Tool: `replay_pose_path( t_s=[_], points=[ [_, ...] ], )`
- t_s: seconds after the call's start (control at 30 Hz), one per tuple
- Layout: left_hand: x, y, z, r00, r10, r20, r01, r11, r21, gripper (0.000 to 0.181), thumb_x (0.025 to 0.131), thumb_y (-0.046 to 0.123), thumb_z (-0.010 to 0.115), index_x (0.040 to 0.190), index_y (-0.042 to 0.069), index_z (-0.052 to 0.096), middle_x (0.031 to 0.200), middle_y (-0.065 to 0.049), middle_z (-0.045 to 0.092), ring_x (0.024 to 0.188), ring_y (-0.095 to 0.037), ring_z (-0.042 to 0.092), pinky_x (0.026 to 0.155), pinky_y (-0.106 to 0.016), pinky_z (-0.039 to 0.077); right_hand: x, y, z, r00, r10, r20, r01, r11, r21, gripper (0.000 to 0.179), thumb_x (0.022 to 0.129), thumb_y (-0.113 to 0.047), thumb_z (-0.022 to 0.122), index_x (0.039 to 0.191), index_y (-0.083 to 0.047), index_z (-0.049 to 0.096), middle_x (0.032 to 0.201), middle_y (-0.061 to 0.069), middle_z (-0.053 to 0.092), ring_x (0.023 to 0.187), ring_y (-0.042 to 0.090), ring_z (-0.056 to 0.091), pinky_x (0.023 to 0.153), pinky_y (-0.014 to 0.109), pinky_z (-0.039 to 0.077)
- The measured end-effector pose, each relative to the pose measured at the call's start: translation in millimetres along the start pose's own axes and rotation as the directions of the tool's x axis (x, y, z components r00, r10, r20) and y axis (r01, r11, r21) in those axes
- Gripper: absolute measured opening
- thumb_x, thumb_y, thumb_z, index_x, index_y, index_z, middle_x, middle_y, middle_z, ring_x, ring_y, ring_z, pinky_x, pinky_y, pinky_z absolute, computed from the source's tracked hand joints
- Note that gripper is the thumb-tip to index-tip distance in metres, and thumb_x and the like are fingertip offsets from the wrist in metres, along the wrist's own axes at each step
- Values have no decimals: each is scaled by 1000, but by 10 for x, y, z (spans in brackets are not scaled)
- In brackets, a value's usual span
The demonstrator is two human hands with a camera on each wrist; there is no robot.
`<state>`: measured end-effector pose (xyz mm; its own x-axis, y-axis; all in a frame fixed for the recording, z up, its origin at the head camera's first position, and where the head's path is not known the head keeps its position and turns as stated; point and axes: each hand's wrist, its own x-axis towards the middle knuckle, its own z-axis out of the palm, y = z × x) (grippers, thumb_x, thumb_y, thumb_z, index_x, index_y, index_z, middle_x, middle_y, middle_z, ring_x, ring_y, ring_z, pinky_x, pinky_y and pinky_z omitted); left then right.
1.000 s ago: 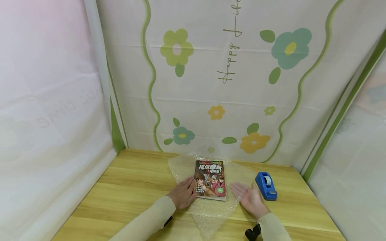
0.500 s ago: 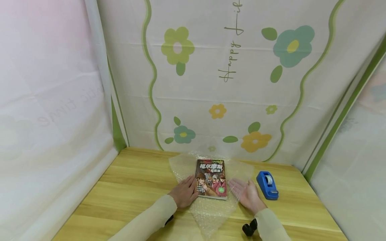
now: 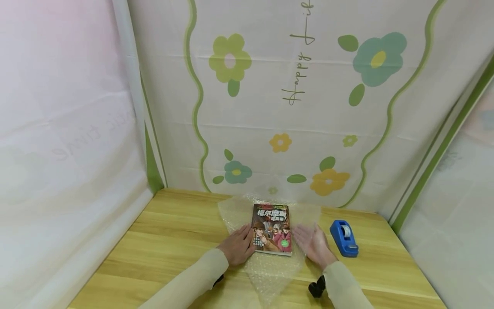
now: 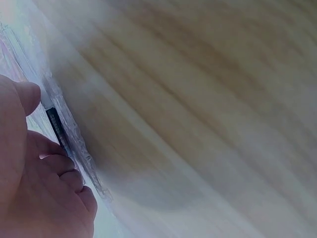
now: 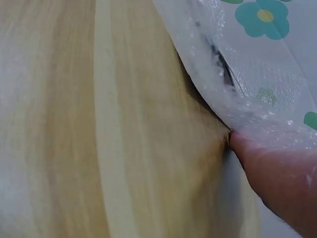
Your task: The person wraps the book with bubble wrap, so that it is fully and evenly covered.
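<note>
A paperback book (image 3: 272, 227) with an illustrated cover lies face up on a sheet of clear bubble wrap (image 3: 272, 274). My left hand (image 3: 238, 246) rests along the book's lower left edge, fingers extended. The left wrist view shows the left hand (image 4: 44, 183) against the book's dark side edge (image 4: 55, 124) and the wrap. On the other side, my right hand (image 3: 313, 244) is palm up, its straight fingers under the wrap's right part and seen through it. Up close, the right hand (image 5: 282, 178) touches the raised edge of the bubble wrap (image 5: 213, 94).
A blue tape dispenser (image 3: 344, 239) with a roll of tape stands right of the right hand. Everything lies on a wooden table (image 3: 173, 227). A floral cloth wall (image 3: 254, 111) closes the back, and pale cloth hangs at both sides.
My right hand has moved slightly left towards the book and tipped more upright, bringing the wrap's right part inward. My left hand stays at the book's left edge.
</note>
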<state>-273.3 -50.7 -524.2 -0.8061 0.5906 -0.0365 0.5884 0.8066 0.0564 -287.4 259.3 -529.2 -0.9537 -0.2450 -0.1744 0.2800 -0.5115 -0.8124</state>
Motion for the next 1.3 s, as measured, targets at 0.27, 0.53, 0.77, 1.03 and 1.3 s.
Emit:
replay_pose_path(
  t_s=[0.27, 0.53, 0.77, 1.03, 1.3],
  points=[
    [36, -18, 66, 1000, -13, 0, 13, 1000, 6, 65, 114, 45, 36, 164, 3, 36, 173, -15, 32, 162, -29, 30, 132, -39, 31, 18, -15, 78, 1000, -18, -18, 14, 978, -207, 85, 111, -56, -3, 163, 11, -10, 172, 35, -9, 163, 49, -5, 136, 52, 0],
    [49, -23, 80, 1000, -21, 2, 21, 1000, -12, 65, 114, 45, 36, 164, 3, 36, 174, -15, 31, 162, -30, 30, 132, -41, 32, 81, -10, 210, 995, -57, -77, 20, 911, -412, 85, 113, -55, 4, 163, 13, -2, 171, 37, 0, 162, 51, 3, 135, 55, 6],
    [42, -36, 87, 1000, -9, -1, 8, 999, -53, 65, 115, 43, 35, 164, 1, 35, 173, -17, 30, 162, -31, 29, 132, -41, 30, 92, 23, 393, 972, -147, -184, -8, 762, -648, 70, 115, -51, 13, 155, 1, 37, 133, 29, 55, 113, 38, 59, 99, 45, 54],
    [-32, -68, 78, 1000, 11, -23, -14, 992, -124, 66, 116, 41, 32, 163, -6, 32, 173, -23, 28, 162, -36, 27, 133, -44, 28, 49, 139, 529, 986, -147, -77, -10, 409, -912, 82, 112, -60, 7, 169, -2, 18, 174, 25, 18, 161, 50, 16, 130, 66, 12],
    [-102, -54, 24, 999, -32, 10, 34, 991, -132, 68, 115, 44, 33, 164, -3, 32, 174, -20, 27, 163, -35, 27, 133, -45, 27, 55, 249, 602, 987, -147, 64, 90, 174, -981, 68, 118, -38, 20, 165, 10, 14, 174, 31, 11, 159, 49, 24, 132, 64, 17]
  ],
)
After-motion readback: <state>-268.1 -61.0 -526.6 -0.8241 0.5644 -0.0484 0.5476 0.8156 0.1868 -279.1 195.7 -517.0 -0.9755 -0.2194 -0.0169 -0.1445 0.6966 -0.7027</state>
